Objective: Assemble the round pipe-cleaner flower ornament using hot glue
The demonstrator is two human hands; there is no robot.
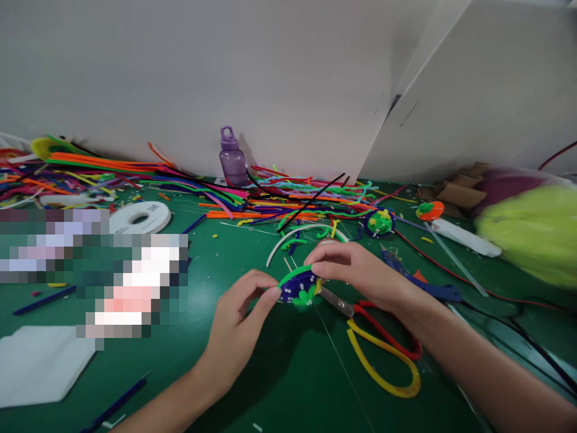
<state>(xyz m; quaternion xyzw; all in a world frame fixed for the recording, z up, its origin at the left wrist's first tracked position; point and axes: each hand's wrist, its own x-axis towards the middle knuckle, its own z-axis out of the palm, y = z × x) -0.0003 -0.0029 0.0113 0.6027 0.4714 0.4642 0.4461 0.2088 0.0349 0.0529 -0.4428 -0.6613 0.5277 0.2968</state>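
Between my two hands is a small round pipe-cleaner ornament (295, 287), dark blue with white beads, green and yellow tufts and a bright green strip along its upper edge. My left hand (246, 313) pinches its left side between thumb and fingers. At the upper right edge, the fingers of my right hand (345, 264) press on the green strip. Just below my right wrist lie scissors (383, 355) with one red and one yellow handle, blades pointing toward the ornament. A similar blue, green and yellow ornament (379, 222) rests farther back.
Bundles of coloured pipe cleaners (108, 162) line the wall. A purple bottle (232, 159) stands among them. On the left are a white spool (142, 216) and white sheets (45, 364). At right lie a glue gun (424, 282), cables and a yellow-green bag (532, 234).
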